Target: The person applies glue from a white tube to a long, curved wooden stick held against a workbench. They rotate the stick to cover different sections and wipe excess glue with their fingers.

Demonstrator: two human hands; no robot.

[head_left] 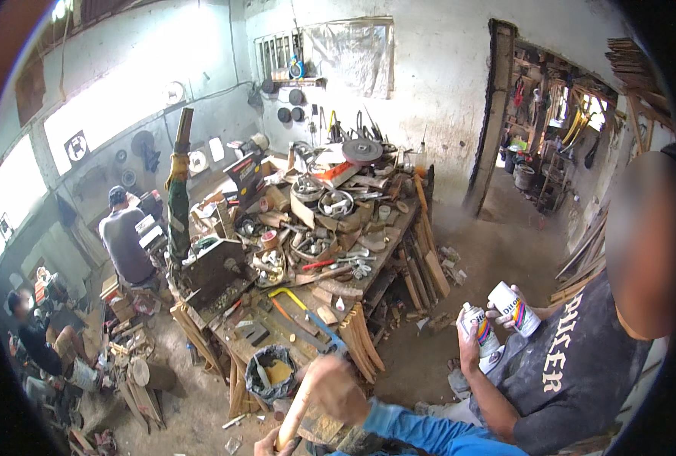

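At the lower edge my left hand [268, 443] is closed round the lower end of a pale, slim wooden stick [296, 410], which tilts up to the right. My right hand [338, 390], coming from a blue sleeve, is curled at the stick's upper end. It is somewhat blurred, and its fingertips are hidden. Just beyond the stick stands a bucket lined with a dark bag [271, 385], with yellowish powder [279, 371] inside. A saw-like tool with a yellow and blue frame [305, 313] lies on the workbench [277, 332] ahead.
Tools, wood pieces and tins crowd the workbench, with a grinding disc [361, 151] on top. At right a person in a dark shirt [573, 357] holds two spray cans [515, 309]. Two people sit at far left. Curved wood strips [362, 346] lean against the bench.
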